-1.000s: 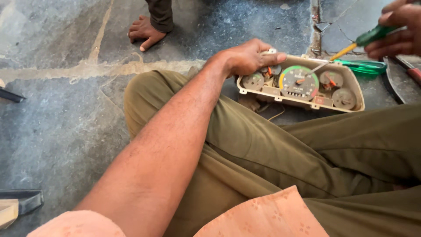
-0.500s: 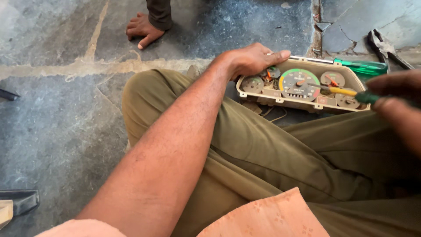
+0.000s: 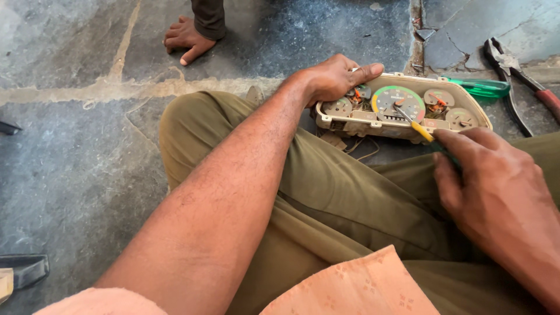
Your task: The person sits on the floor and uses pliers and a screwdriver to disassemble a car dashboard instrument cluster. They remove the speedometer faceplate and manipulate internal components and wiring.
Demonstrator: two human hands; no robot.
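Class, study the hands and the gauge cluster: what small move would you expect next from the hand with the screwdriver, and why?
Probably a turn of the screwdriver. Its tip rests on the large central dial of the gauge cluster, the right hand grips the handle, and the left hand steadies the cluster's left end.

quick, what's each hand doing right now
Left hand: closed over the top left edge of the gauge cluster, holding it.
Right hand: closed on a screwdriver, tip at the big central dial.
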